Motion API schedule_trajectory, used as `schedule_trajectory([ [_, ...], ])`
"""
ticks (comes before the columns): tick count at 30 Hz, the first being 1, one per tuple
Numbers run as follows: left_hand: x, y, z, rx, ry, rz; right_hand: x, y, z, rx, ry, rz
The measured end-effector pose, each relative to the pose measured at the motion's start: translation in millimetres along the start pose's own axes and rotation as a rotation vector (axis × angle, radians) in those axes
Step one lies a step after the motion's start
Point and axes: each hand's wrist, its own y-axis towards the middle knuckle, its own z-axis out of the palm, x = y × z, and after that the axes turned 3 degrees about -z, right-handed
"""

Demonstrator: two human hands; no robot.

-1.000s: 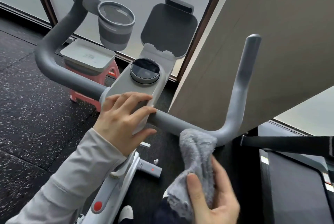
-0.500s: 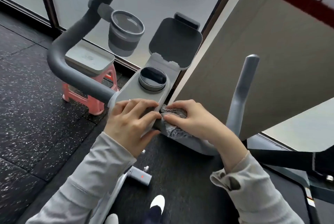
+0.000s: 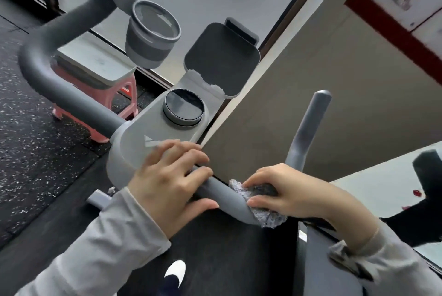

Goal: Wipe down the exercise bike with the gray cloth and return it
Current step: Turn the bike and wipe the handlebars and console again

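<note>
The exercise bike's grey handlebar (image 3: 222, 191) crosses the middle of the head view, with a round display (image 3: 183, 107) on the light grey console (image 3: 134, 142). My left hand (image 3: 167, 181) grips the bar just right of the console. My right hand (image 3: 284, 190) presses the fluffy gray cloth (image 3: 267, 217) around the bar at its right bend, below the upright right grip (image 3: 308, 128). Most of the cloth is hidden under my fingers.
A grey cup holder (image 3: 150, 35) hangs on the left grip and a dark phone holder (image 3: 222, 56) stands behind the display. A pink stool (image 3: 95, 95) with a grey scale on top sits on the speckled floor. A beige wall (image 3: 311, 80) runs close on the right.
My right hand brought the cloth up onto the bar beside the console, then slid it right along the bar to the bend. My left hand stayed by the console.
</note>
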Motion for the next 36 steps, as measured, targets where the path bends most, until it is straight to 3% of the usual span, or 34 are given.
schedule_trajectory([
  [6, -20.1, 13.3, 27.0, 0.147, -0.029, 0.031, -15.1, -8.7, -6.8, 0.041, -0.117, -0.046],
  [13, -20.9, 13.1, 32.9, 0.119, -0.124, -0.023, -31.7, -0.2, -24.1, 0.011, -0.254, -0.097],
  [23, -21.2, 12.8, 38.8, 0.051, -0.174, -0.028, -77.5, 10.8, -74.2, -0.223, -0.45, -0.074],
  [36, -20.1, 11.4, 45.2, 0.014, -0.17, -0.042, -86.9, 9.8, -125.9, -0.487, -0.594, -0.084],
])
